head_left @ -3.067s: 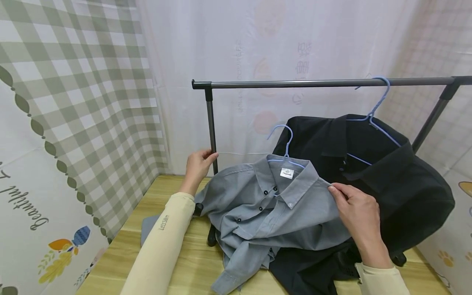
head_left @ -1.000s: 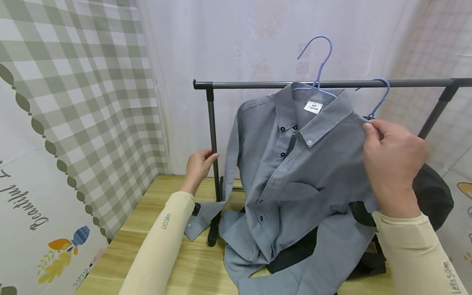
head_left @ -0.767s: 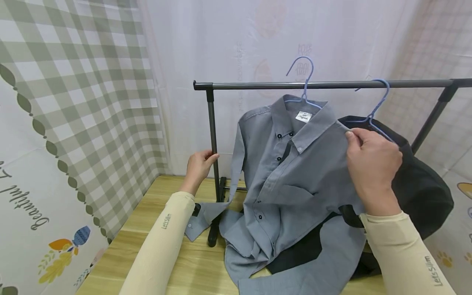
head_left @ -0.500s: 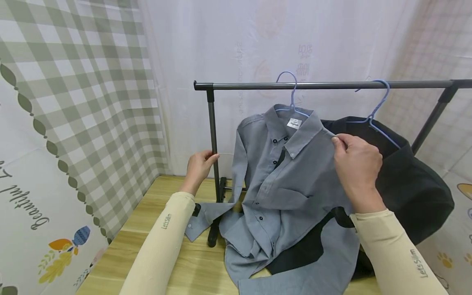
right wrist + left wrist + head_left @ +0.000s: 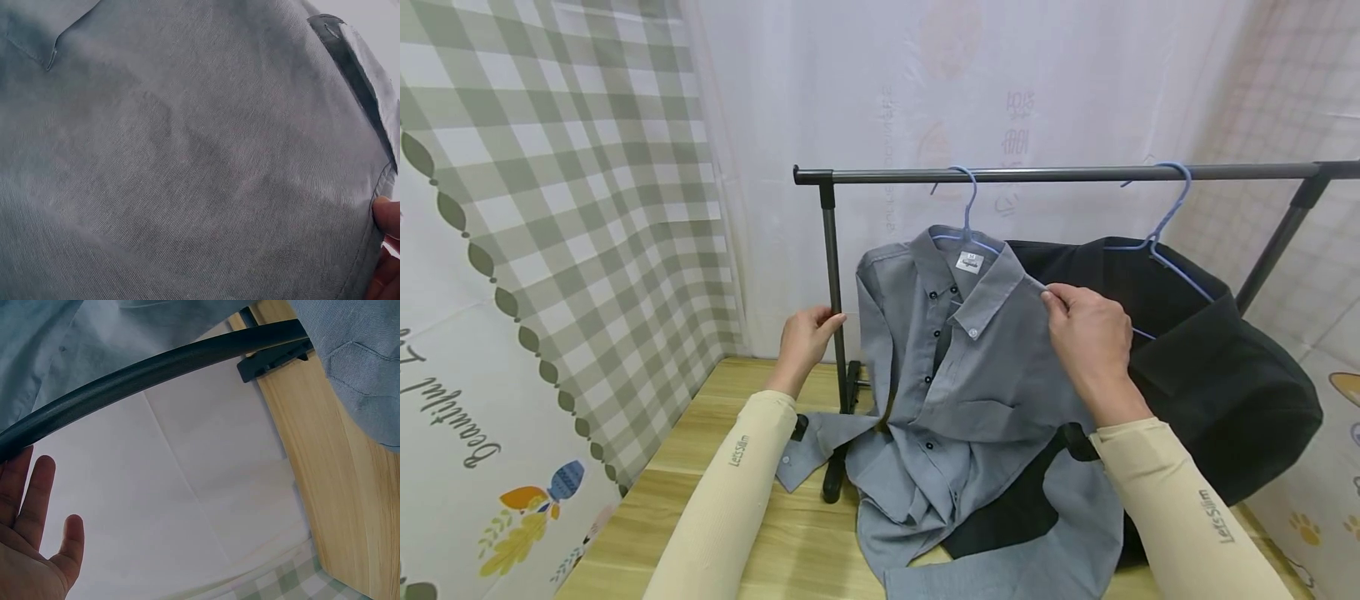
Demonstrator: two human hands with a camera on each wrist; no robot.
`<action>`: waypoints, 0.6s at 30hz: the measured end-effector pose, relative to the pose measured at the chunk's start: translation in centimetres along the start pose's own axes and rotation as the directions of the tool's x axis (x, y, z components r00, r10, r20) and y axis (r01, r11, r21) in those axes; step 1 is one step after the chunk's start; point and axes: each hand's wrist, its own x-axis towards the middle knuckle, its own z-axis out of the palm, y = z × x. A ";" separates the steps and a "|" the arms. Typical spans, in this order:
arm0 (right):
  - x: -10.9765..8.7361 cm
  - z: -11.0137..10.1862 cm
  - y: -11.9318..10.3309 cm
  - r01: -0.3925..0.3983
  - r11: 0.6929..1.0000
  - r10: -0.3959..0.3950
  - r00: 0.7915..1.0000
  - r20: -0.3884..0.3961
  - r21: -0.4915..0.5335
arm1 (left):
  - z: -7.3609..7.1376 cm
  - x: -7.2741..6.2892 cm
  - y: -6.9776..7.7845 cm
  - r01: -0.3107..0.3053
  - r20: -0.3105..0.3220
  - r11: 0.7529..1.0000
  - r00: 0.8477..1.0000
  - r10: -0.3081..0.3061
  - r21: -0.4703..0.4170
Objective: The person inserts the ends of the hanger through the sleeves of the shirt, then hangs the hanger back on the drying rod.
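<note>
My right hand (image 5: 1090,337) pinches the shoulder of a grey button-up shirt (image 5: 1007,367) between thumb and fingers. In the right wrist view its fingertips show at the shirt's seam. The shirt is on a blue hanger (image 5: 972,200), whose hook goes over the rail (image 5: 895,176) with its tip behind. The shirt's lower part and sleeves lie on the wooden table (image 5: 760,500). At the left, my left hand (image 5: 805,342) holds the rack's black post (image 5: 831,258), thumb in front. In the left wrist view, nearly straight fingers (image 5: 37,494) reach the post.
A black collared garment (image 5: 1232,400) hangs on another blue hanger (image 5: 1172,208) at the rail's right. Black cloth (image 5: 1007,525) lies under the grey shirt. A white curtain (image 5: 760,92) is behind, a green checked cloth (image 5: 587,167) at the left.
My right hand raised the grey shirt above the rail, then brought it down and left. The hanger's hook now goes over the rail. My left hand has stayed at the post.
</note>
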 end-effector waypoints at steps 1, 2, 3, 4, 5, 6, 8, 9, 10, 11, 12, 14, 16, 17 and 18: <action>0.0 0.1 0.0 0.001 1.000 -0.001 1.000 0.007 -0.006 | 0.0 0.0 0.0 0.000 0.000 1.000 1.000 0.000 -0.002; -0.1 0.1 0.0 0.000 1.000 0.000 1.000 0.012 -0.012 | 0.0 0.0 -0.1 0.001 0.000 1.000 1.000 -0.001 -0.002; -0.2 0.1 0.0 -0.003 1.000 0.004 1.000 0.017 -0.016 | -0.1 0.0 -0.1 0.002 0.001 1.000 1.000 -0.002 -0.005; -0.4 0.0 0.1 -0.006 1.000 0.007 1.000 0.022 -0.023 | -0.1 0.0 -0.1 0.003 0.003 1.000 1.000 -0.003 -0.007; -0.5 -0.1 0.2 -0.006 1.000 0.006 1.000 0.025 -0.031 | -0.1 0.0 0.0 0.004 0.005 1.000 1.000 -0.004 -0.009; -0.7 -0.2 0.3 -0.006 0.999 0.007 1.000 0.027 -0.039 | -0.1 0.0 0.0 0.004 0.006 1.000 1.000 -0.004 -0.008; -1.1 -0.4 0.6 -0.008 0.998 0.010 1.000 0.027 -0.060 | -0.1 -0.1 0.0 0.006 0.007 1.000 1.000 -0.006 -0.001; -1.3 -0.5 0.8 -0.011 0.998 0.013 1.000 0.026 -0.069 | -0.1 -0.1 0.0 0.005 0.006 1.000 1.000 -0.005 0.002; -1.5 -0.6 1.0 -0.012 0.997 0.014 1.000 0.023 -0.081 | -0.1 -0.1 0.1 0.004 0.003 1.000 1.000 -0.004 0.005; -1.8 -0.7 1.1 -0.011 0.996 0.013 1.000 0.018 -0.089 | 0.0 -0.1 0.1 0.002 0.000 1.000 1.000 -0.002 0.008; -2.1 -0.8 1.2 -0.007 0.995 0.008 1.000 0.012 -0.100 | 0.0 -0.1 0.1 -0.001 -0.005 1.000 1.000 0.001 0.013; -2.9 -0.9 1.4 0.008 0.994 -0.008 1.000 0.004 -0.113 | 0.0 -0.2 0.2 -0.012 -0.015 0.999 1.000 0.013 0.032; -3.9 -0.9 1.5 0.037 0.992 -0.039 0.999 -0.009 -0.122 | 0.1 -0.3 0.3 -0.020 -0.027 0.998 0.999 0.022 0.063; -4.5 -0.8 1.5 0.055 0.991 -0.057 0.998 -0.012 -0.123 | 0.1 -0.4 0.3 -0.024 -0.030 0.996 0.999 0.027 0.081; -5.1 -0.7 1.5 0.076 0.989 -0.079 0.997 -0.015 -0.124 | 0.1 -0.5 0.3 -0.026 -0.034 0.995 0.999 0.030 0.100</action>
